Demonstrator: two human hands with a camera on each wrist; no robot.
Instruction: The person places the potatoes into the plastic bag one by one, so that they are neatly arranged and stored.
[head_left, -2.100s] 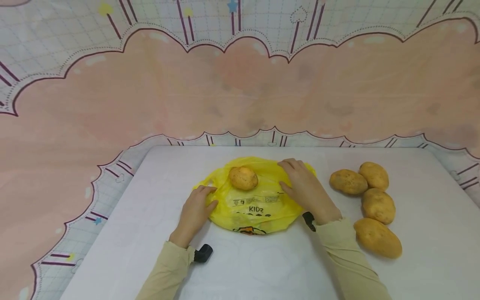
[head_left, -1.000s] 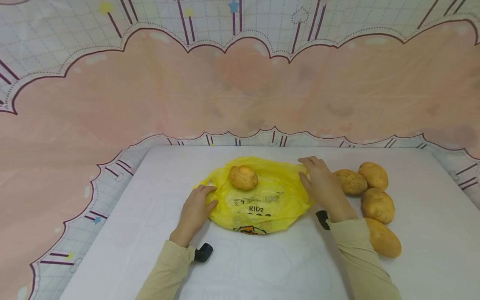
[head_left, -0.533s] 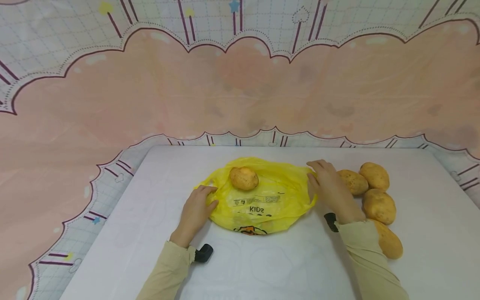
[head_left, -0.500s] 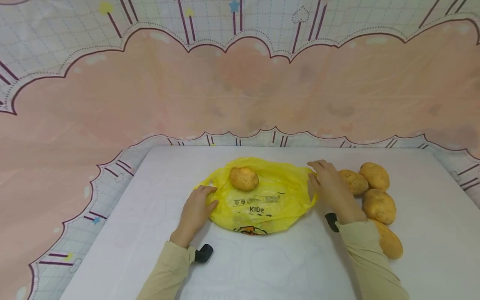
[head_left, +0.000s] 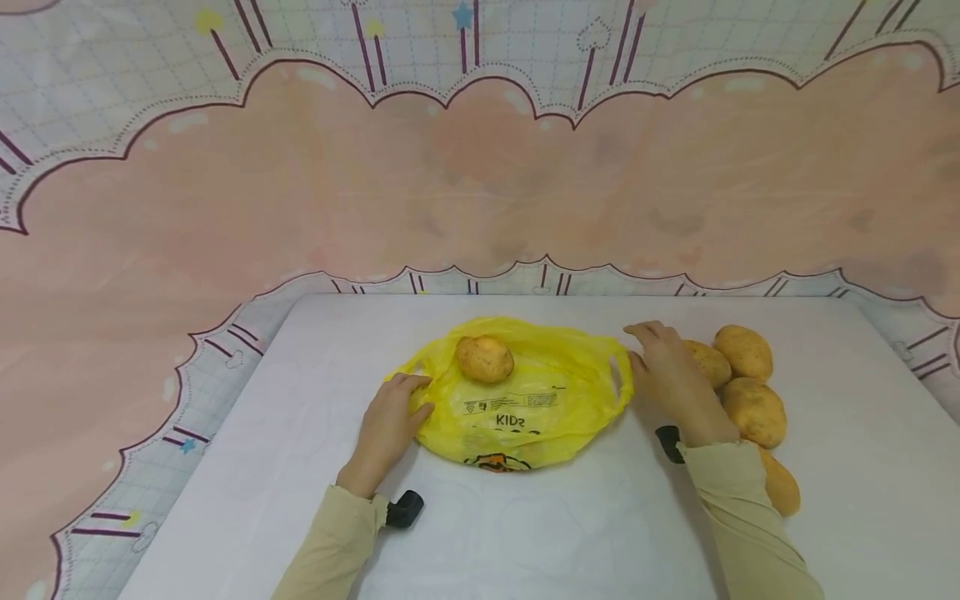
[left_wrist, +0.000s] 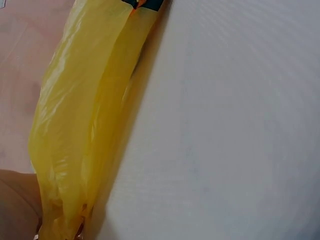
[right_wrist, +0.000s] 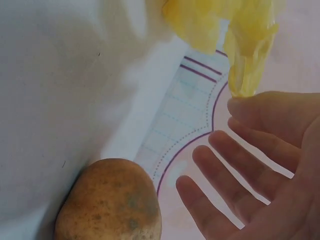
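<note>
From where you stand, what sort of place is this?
Probably a staged recording spot, though I can't be certain: white table, cartoon-patterned backdrop behind it, and black wrist devices.

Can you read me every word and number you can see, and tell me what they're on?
"KIDS": on the yellow plastic bag; its S looks backwards.
Row of dark letters just below it on the bag: partly hidden, can't be read.
Small print and little signs above it on the bag: too tiny to read.
I can't read any numbers.
</note>
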